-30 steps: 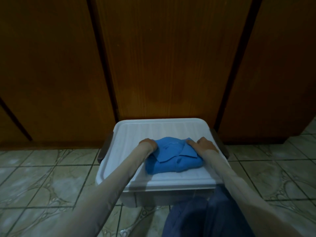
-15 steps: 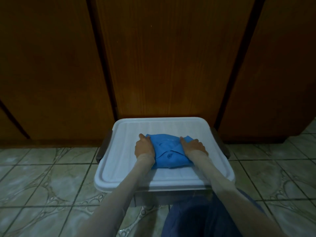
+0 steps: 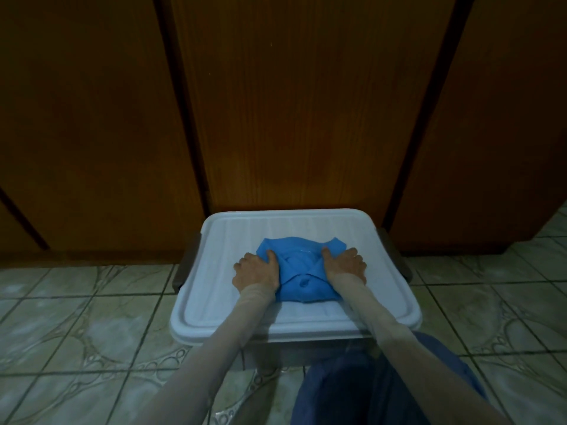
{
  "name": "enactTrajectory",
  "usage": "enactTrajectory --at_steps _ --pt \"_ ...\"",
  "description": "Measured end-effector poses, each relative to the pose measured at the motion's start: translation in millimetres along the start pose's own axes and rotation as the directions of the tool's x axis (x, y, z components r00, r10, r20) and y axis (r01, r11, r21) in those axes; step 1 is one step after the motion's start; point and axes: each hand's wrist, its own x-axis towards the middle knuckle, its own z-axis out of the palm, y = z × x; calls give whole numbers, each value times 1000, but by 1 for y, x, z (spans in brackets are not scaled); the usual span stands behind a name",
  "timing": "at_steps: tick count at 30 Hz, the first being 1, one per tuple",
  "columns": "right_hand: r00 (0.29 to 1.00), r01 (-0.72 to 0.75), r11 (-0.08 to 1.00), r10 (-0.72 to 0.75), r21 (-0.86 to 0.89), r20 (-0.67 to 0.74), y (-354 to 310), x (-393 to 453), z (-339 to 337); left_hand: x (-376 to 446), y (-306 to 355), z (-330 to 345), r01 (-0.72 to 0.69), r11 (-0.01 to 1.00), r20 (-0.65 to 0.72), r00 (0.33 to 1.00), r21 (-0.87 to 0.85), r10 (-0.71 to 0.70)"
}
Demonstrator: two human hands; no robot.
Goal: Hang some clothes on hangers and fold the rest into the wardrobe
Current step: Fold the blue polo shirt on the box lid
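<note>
- While lying folded into a compact bundle, the blue garment is sitting near the middle of the white bin lid, collar side up, with a button showing toward its near edge.
- Left hand is gripping the bundle's left side: thumb is lying on top of the cloth, fingers are curling down at the edge, apparently under it, though the fingertips are hidden.
- Right hand is mirroring that hold on the right side, thumb on top, fingers wrapping the edge.
- Both forearms are reaching in from the near side, covered in pale close-fitting sleeves.
- White bin lid is sitting on a storage bin with dark side handles, which is resting on the patterned tiled floor.
- Wardrobe doors, dark wood, are standing closed directly behind the bin.
- A knee in dark blue trousers is showing at the near edge, just before the bin.
- Step in hand, as judged: folding appears finished, and the person is taking hold of the bundle from both sides for lifting.
- Next move, as judged: it is calling for an even lift that keeps the folds together, and for a door to be opened, since no shelf is showing.
</note>
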Motion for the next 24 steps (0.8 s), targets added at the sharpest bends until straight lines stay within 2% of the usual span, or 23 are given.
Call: enactTrajectory --at_steps 5,10,12,15,17,20,24 --pt "997 74 986 -73 149 -12 -1 -13 4 -5 4 -3 9 994 34 999 -112 -5" --pt "989 139 923 -148 359 -1 -1 -23 -11 -14 12 -11 -51 935 17 998 -352 61" --pt "983 172 913 -182 371 -8 3 -19 -23 -14 18 -13 -88 882 0 995 -463 100" --pt "952 304 897 -299 321 -67 11 -11 -52 -17 36 -14 -164 798 -14 981 -579 192" --pt "923 386 885 -368 260 -115 20 -6 -77 -22 55 -15 -237 769 -24 960 -594 277" --pt "918 391 904 -371 171 -136 43 0 -114 -36 94 -11 -303 710 10 917 -636 400" --pt "910 364 914 -309 178 -275 83 1 -165 -72 147 1 -411 565 52 775 -715 630"
